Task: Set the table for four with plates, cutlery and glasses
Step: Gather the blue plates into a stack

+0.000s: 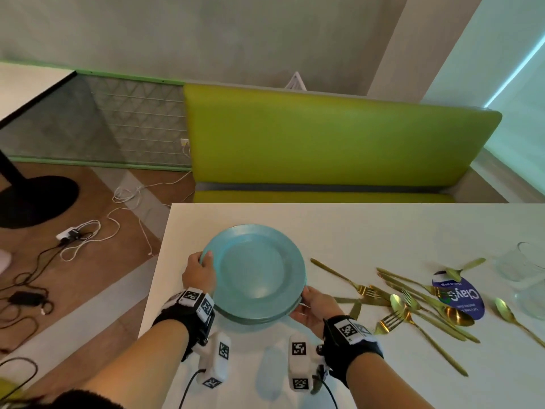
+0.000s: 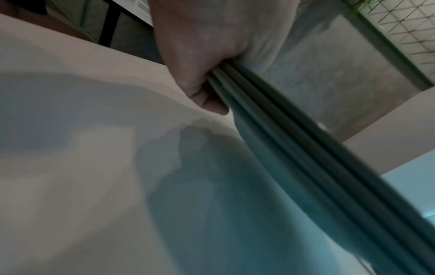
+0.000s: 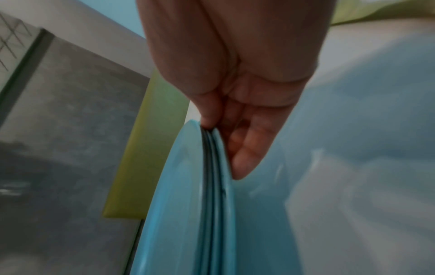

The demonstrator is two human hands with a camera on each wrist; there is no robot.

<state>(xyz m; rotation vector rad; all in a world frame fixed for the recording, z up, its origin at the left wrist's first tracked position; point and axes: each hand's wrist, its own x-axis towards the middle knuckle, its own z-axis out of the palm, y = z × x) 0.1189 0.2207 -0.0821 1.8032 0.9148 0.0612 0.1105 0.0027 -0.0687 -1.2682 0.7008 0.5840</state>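
Both hands grip a stack of teal plates (image 1: 256, 270) by opposite rims: left hand (image 1: 198, 273) w/ thumb on top of the rim, fingers curled under; right hand (image 1: 312, 305) pinching the near-right rim, fingers beneath. Stack sits near the table's (image 1: 368, 228) left edge, just above the surface. Gold cutlery (image 1: 413, 302) lies scattered to the right, partly over a blue card (image 1: 469, 296). Glasses (image 1: 525, 270) stand at the right edge. Green bench (image 1: 324, 137) runs behind the far edge.
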